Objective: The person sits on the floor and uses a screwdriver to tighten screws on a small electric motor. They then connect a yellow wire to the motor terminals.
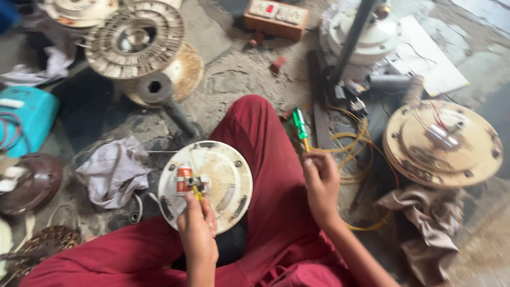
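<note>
Setting: a person in dark red trousers [265, 175] sits cross-legged on a gritty workshop floor [234, 74] among ceiling-fan parts.
Far left: a wound stator [135, 40] rests on a stand.
Right: a second motor housing [443, 143] lies beside yellow wire [353, 154].
Centre: a round white fan motor cover [204, 183] sits in the lap.
Left hand [197, 228]: pinched narrow on wiring at the cover's small capacitor [184, 179].
Right hand [320, 180]: closed on a green-handled screwdriver [300, 126], tip hidden.
Technique: steadying the cover against the knee likely helps.
</note>
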